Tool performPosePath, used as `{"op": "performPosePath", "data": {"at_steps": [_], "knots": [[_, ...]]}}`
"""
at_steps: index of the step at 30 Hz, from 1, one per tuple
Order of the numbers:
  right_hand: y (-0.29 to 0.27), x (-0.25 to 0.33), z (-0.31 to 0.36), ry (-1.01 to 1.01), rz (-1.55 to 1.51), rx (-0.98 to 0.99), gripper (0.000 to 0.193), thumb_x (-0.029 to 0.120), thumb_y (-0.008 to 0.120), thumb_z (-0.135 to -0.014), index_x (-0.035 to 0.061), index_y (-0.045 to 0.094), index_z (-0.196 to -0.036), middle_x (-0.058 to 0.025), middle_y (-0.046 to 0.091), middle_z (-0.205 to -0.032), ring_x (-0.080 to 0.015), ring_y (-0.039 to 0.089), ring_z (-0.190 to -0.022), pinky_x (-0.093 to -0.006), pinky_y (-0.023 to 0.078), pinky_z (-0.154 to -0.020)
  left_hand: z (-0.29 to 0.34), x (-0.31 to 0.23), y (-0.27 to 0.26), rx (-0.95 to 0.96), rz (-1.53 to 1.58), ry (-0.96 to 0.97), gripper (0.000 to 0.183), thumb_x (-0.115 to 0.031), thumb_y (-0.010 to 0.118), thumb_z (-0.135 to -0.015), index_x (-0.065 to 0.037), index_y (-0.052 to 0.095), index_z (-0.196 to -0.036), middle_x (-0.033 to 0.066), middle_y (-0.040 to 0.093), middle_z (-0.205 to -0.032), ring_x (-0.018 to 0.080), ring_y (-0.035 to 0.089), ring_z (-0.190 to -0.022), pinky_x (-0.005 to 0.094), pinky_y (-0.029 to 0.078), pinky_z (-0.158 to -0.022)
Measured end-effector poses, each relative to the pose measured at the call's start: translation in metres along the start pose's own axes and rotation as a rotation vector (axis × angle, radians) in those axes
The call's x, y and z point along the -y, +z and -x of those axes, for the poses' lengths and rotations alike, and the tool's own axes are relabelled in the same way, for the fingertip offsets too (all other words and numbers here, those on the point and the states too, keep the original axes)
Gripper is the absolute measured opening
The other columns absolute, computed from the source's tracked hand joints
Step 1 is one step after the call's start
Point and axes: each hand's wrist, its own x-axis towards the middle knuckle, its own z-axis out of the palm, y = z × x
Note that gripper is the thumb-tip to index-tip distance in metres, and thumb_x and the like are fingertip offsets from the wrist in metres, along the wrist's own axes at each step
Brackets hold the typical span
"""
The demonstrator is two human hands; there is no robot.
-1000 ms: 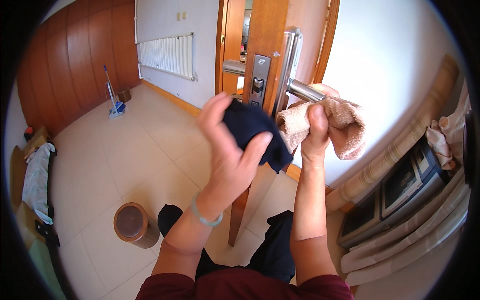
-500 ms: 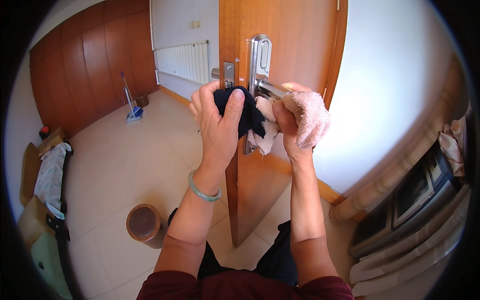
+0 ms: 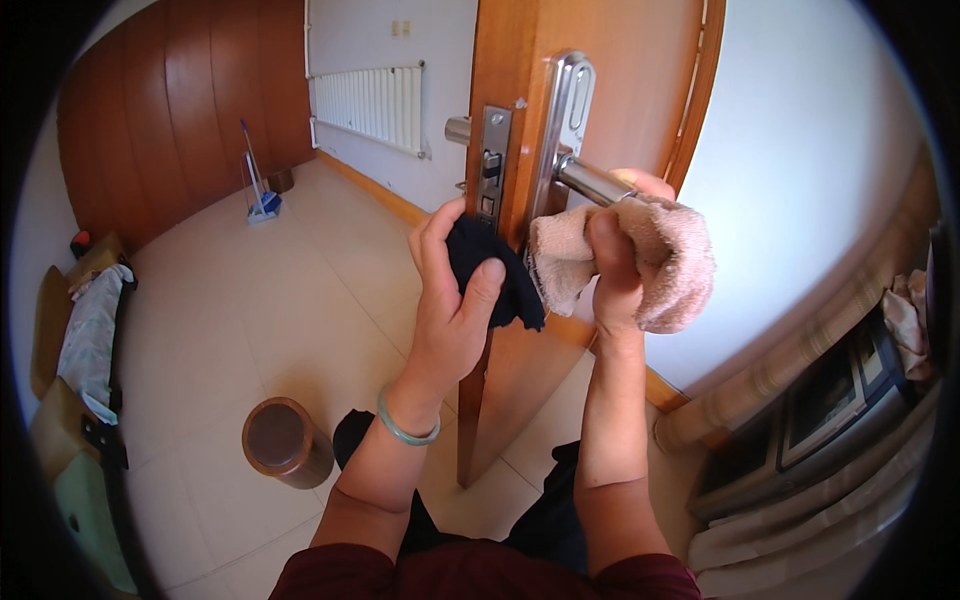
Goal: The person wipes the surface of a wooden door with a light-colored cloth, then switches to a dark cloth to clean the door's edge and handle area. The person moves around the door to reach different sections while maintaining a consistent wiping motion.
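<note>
A wooden door (image 3: 545,400) stands ajar before me, edge toward me. On its face sits a silver lock plate (image 3: 572,100) with a lever handle (image 3: 592,182); a metal latch plate (image 3: 492,165) is set in the edge. My left hand (image 3: 447,300), with a green bangle (image 3: 405,425) at the wrist, is closed on a black cloth (image 3: 490,272) and rests against the door edge below the latch. My right hand (image 3: 615,270) grips a pink towel (image 3: 675,260) wrapped at the handle's end, its fingers partly hidden behind the towel.
A round brown bin (image 3: 287,440) stands on the tiled floor to the left. Farther back are a broom and dustpan (image 3: 262,207) and a white radiator (image 3: 370,105). At right a television (image 3: 825,400) sits beside a curtain; chairs (image 3: 85,340) line the left.
The door's free edge and handle appear farther right and larger in view. My left hand with the black cloth has slid lower, uncovering more of the latch plate; the right hand and towel sit farther right.
</note>
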Motion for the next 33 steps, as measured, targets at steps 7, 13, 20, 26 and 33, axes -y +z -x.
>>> {"op": "performPosePath", "data": {"at_steps": [7, 13, 20, 26, 33], "knots": [[-0.003, -0.003, 0.002, 0.161, -0.236, -0.086, 0.036, 0.020, 0.061, -0.081, -0.0022, 0.055, -0.109, -0.0069, 0.059, -0.088, -0.0105, 0.055, -0.076, -0.0235, 0.045, -0.072, 0.061, 0.018, 0.002, 0.083, -0.187, 0.002, 0.057, -0.021, 0.049, -0.095, 0.002, 0.022, -0.140, 0.0153, 0.031, -0.129, 0.0252, 0.035, -0.120, 0.0354, 0.025, -0.106], [-0.003, 0.006, 0.002, 0.219, -0.319, -0.119, 0.042, 0.025, 0.061, -0.081, -0.0039, 0.053, -0.111, -0.0079, 0.060, -0.089, -0.0122, 0.055, -0.078, -0.0251, 0.044, -0.074, 0.114, 0.038, -0.003, 0.149, -0.133, -0.187, 0.059, -0.020, 0.053, -0.094, 0.004, 0.023, -0.138, 0.0170, 0.032, -0.129, 0.0271, 0.036, -0.119, 0.0361, 0.028, -0.104], [-0.022, -0.001, -0.004, 0.267, -0.363, 0.047, 0.047, 0.023, 0.067, -0.076, -0.0030, 0.056, -0.113, -0.0074, 0.061, -0.091, -0.0126, 0.057, -0.079, -0.0247, 0.045, -0.075, 0.129, 0.042, 0.001, 0.047, -0.020, -0.376, 0.046, -0.021, 0.052, -0.095, 0.001, 0.033, -0.130, 0.0108, 0.040, -0.116, 0.0189, 0.044, -0.101, 0.0313, 0.038, -0.091], [-0.056, -0.008, -0.021, 0.458, -0.599, 0.402, 0.046, 0.007, 0.069, -0.072, -0.0019, 0.061, -0.117, -0.0027, 0.059, -0.090, -0.0106, 0.051, -0.076, -0.0235, 0.042, -0.068, 0.061, 0.005, 0.012, -0.203, -0.120, 0.078, 0.058, -0.013, 0.059, -0.088, 0.002, 0.026, -0.133, 0.0161, 0.036, -0.120, 0.0223, 0.041, -0.110, 0.0360, 0.034, -0.099], [-0.030, -0.002, -0.009, 0.212, -0.131, 0.256, 0.049, 0.009, 0.075, -0.065, 0.0085, 0.063, -0.112, -0.0074, 0.062, -0.109, -0.0214, 0.055, -0.102, -0.0310, 0.044, -0.089, 0.041, 0.015, 0.031, -0.229, -0.324, 0.125, 0.060, -0.015, 0.057, -0.088, 0.008, 0.026, -0.133, 0.0223, 0.031, -0.128, 0.0340, 0.033, -0.118, 0.0424, 0.025, -0.104]]}}
